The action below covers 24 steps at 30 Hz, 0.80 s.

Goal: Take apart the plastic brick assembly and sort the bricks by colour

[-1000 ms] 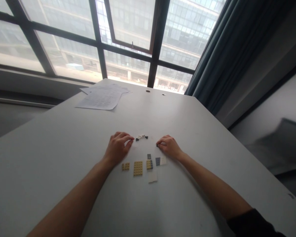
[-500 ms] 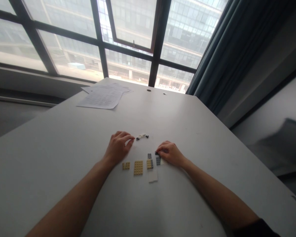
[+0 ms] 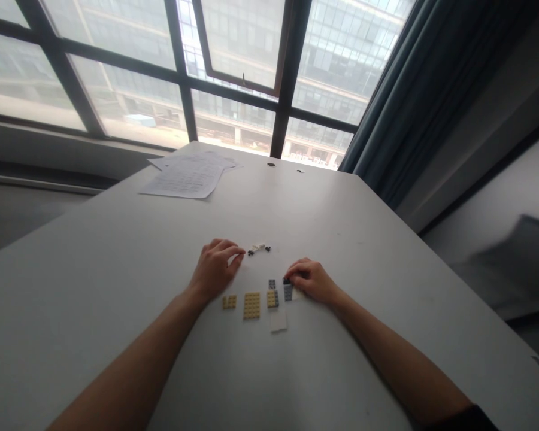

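Observation:
My right hand [image 3: 312,280] pinches a small black brick [image 3: 286,280] at the upper end of a grey studded brick [image 3: 288,293]. Beside that lie a small grey brick [image 3: 272,284] and a tan brick [image 3: 271,299] with grey along its right side. On the left, my left hand [image 3: 215,266] rests on its side, thumb and fingertips together; anything between them is too small to make out. Just right of those fingertips lies a row of small white and black pieces [image 3: 257,248]. A tan studded plate [image 3: 252,306] and smaller tan bricks [image 3: 229,301] lie nearer me.
A flat white piece [image 3: 278,321] lies below the tan and grey brick, and part of another pale piece [image 3: 296,294] shows under my right hand. Printed papers [image 3: 184,179] spread over the far left of the white table [image 3: 341,227]. Windows and a dark curtain [image 3: 399,102] stand behind.
My right fingers have shifted very slightly toward me, bringing the black brick against the grey one. My left hand has stayed in place.

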Each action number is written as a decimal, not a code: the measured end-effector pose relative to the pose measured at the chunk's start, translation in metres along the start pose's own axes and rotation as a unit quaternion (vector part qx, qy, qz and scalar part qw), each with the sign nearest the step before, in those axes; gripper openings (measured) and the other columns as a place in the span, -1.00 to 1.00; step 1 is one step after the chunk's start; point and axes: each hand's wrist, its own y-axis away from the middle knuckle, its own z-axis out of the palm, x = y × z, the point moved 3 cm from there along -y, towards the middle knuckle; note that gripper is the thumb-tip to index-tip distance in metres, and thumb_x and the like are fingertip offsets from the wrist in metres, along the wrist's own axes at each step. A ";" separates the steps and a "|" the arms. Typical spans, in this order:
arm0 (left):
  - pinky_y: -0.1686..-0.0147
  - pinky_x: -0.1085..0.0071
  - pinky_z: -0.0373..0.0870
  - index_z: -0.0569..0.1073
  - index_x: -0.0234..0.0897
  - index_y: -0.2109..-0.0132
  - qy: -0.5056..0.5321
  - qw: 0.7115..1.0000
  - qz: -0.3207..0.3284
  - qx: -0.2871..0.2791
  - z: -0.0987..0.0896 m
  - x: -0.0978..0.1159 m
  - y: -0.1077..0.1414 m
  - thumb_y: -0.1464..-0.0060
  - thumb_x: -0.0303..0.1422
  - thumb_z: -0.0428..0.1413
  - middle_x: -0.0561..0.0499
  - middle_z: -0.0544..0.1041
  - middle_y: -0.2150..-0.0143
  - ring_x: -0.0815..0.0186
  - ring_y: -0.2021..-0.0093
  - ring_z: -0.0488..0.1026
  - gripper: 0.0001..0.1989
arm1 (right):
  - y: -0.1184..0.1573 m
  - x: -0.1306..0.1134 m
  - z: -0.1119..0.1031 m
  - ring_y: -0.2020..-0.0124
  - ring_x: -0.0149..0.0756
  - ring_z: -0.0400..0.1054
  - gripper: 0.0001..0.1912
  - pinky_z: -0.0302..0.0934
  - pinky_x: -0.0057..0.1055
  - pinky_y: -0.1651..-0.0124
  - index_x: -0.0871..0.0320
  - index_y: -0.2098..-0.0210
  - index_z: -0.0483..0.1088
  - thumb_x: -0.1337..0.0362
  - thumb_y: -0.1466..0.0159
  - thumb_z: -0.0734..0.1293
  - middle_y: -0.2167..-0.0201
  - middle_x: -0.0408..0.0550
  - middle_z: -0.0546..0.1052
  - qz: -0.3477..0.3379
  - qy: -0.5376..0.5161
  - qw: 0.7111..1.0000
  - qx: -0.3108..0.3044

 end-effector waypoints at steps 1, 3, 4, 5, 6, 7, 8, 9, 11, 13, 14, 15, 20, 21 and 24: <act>0.04 0.22 0.23 0.56 -0.19 0.25 0.000 1.000 -0.001 0.000 0.000 0.000 0.000 -0.14 -0.30 0.02 -0.02 0.56 0.20 0.20 0.11 0.38 -0.79 | 0.000 0.002 -0.001 0.25 -0.31 0.38 -0.79 0.24 -0.38 0.14 0.13 0.34 0.55 0.47 -0.11 0.31 0.33 -0.07 0.55 0.010 -0.007 1.000 0.006; 0.04 0.22 0.23 0.56 -0.19 0.25 0.001 1.000 -0.002 0.000 0.000 -0.001 0.000 -0.15 -0.30 0.02 -0.01 0.56 0.20 0.20 0.11 0.38 -0.79 | 0.001 0.005 -0.002 0.24 -0.30 0.37 -0.77 0.24 -0.39 0.15 0.14 0.30 0.55 0.46 -0.11 0.30 0.30 -0.06 0.54 0.024 -0.016 0.999 0.025; 0.04 0.22 0.23 0.56 -0.19 0.25 0.001 1.000 -0.003 0.000 0.000 0.000 0.000 -0.15 -0.30 0.02 -0.01 0.56 0.20 0.20 0.11 0.38 -0.79 | 0.001 0.007 -0.002 0.21 -0.30 0.37 -0.75 0.24 -0.38 0.14 0.14 0.29 0.55 0.47 -0.11 0.28 0.28 -0.05 0.54 0.025 -0.017 0.999 0.035; 0.04 0.22 0.23 0.56 -0.19 0.25 0.002 1.000 -0.005 0.000 0.000 0.000 0.000 -0.15 -0.30 0.02 -0.02 0.56 0.20 0.20 0.11 0.38 -0.79 | 0.001 0.008 -0.003 0.18 -0.30 0.37 -0.73 0.24 -0.38 0.11 0.13 0.29 0.55 0.48 -0.11 0.27 0.26 -0.05 0.54 0.023 -0.018 0.999 0.042; 0.04 0.22 0.23 0.56 -0.20 0.26 0.002 1.000 -0.006 -0.001 0.000 0.000 0.000 -0.15 -0.30 0.02 -0.02 0.56 0.20 0.20 0.11 0.38 -0.78 | 0.002 0.008 -0.002 0.16 -0.29 0.37 -0.71 0.24 -0.37 0.07 0.13 0.30 0.55 0.49 -0.11 0.25 0.25 -0.05 0.54 0.019 -0.019 0.999 0.047; 0.04 0.22 0.23 0.56 -0.20 0.26 0.003 1.000 -0.009 -0.001 0.000 0.000 0.000 -0.15 -0.30 0.01 -0.02 0.56 0.20 0.20 0.11 0.38 -0.78 | 0.002 0.009 -0.002 0.14 -0.29 0.37 -0.70 0.23 -0.35 0.04 0.12 0.31 0.56 0.50 -0.10 0.23 0.24 -0.05 0.54 0.015 -0.019 0.998 0.050; 0.03 0.22 0.23 0.56 -0.20 0.26 0.003 1.000 -0.012 -0.002 0.000 -0.001 0.000 -0.15 -0.30 0.01 -0.02 0.56 0.20 0.19 0.11 0.38 -0.78 | 0.002 0.009 -0.001 0.14 -0.29 0.37 -0.68 0.22 -0.34 0.01 0.12 0.32 0.56 0.51 -0.10 0.22 0.24 -0.06 0.55 0.012 -0.016 0.998 0.051; 0.03 0.21 0.23 0.56 -0.20 0.25 0.003 1.000 -0.015 -0.003 0.000 -0.001 0.000 -0.15 -0.29 0.01 -0.02 0.56 0.20 0.19 0.11 0.38 -0.78 | 0.002 0.010 -0.001 0.14 -0.29 0.37 -0.67 0.22 -0.33 0.00 0.11 0.33 0.57 0.52 -0.09 0.22 0.24 -0.06 0.55 0.009 -0.012 0.999 0.051; 0.01 0.20 0.23 0.55 -0.19 0.23 0.001 1.000 -0.021 -0.012 0.001 -0.002 0.000 -0.14 -0.29 0.01 -0.02 0.55 0.18 0.17 0.08 0.37 -0.77 | 0.002 0.010 0.001 0.14 -0.28 0.37 -0.66 0.21 -0.30 -0.02 0.10 0.35 0.58 0.52 -0.08 0.22 0.25 -0.07 0.56 0.002 0.001 0.999 0.048; 0.00 0.17 0.22 0.55 -0.18 0.19 -0.006 0.999 -0.026 -0.029 0.002 -0.003 0.000 -0.14 -0.28 0.01 -0.03 0.55 0.14 0.14 0.05 0.35 -0.77 | 0.003 0.010 0.003 0.14 -0.27 0.37 -0.66 0.21 -0.29 -0.03 0.08 0.36 0.58 0.52 -0.08 0.23 0.25 -0.08 0.56 -0.003 0.013 0.999 0.046; 0.00 0.16 0.22 0.54 -0.17 0.17 -0.011 0.999 -0.027 -0.039 0.003 -0.003 0.000 -0.14 -0.27 0.00 -0.03 0.54 0.13 0.13 0.03 0.35 -0.76 | 0.003 0.009 0.004 0.14 -0.27 0.36 -0.66 0.22 -0.29 -0.02 0.07 0.36 0.58 0.52 -0.08 0.23 0.25 -0.08 0.56 -0.005 0.017 0.999 0.045; -0.01 0.15 0.21 0.54 -0.17 0.15 -0.015 0.998 -0.027 -0.047 0.004 -0.003 0.000 -0.15 -0.27 -0.01 -0.04 0.54 0.11 0.12 0.01 0.34 -0.75 | 0.003 0.009 0.004 0.14 -0.27 0.37 -0.66 0.22 -0.29 -0.02 0.07 0.37 0.58 0.52 -0.07 0.24 0.26 -0.09 0.56 -0.005 0.018 0.999 0.046; -0.06 0.11 0.17 0.50 -0.11 0.02 -0.038 0.996 -0.011 -0.079 0.006 0.001 0.001 -0.20 -0.20 -0.06 -0.05 0.50 0.02 0.09 -0.07 0.30 -0.68 | 0.003 0.007 0.004 0.14 -0.28 0.37 -0.69 0.21 -0.30 -0.02 0.09 0.32 0.57 0.50 -0.10 0.25 0.25 -0.08 0.56 0.000 0.016 0.998 0.061; -0.07 0.10 0.16 0.49 -0.08 0.00 -0.042 0.995 -0.007 -0.085 0.007 0.002 0.001 -0.20 -0.19 -0.07 -0.04 0.49 0.00 0.09 -0.08 0.29 -0.67 | 0.003 0.006 0.004 0.13 -0.28 0.36 -0.70 0.21 -0.31 -0.02 0.09 0.31 0.56 0.50 -0.11 0.25 0.25 -0.07 0.56 0.003 0.015 0.998 0.064; -0.08 0.07 0.15 0.48 -0.02 -0.02 -0.053 0.994 0.002 -0.098 0.009 0.002 0.001 -0.20 -0.18 -0.07 -0.03 0.47 -0.04 0.07 -0.12 0.26 -0.67 | 0.003 0.006 0.003 0.13 -0.28 0.36 -0.73 0.22 -0.33 0.02 0.11 0.28 0.55 0.46 -0.13 0.26 0.24 -0.06 0.55 0.015 0.010 0.998 0.068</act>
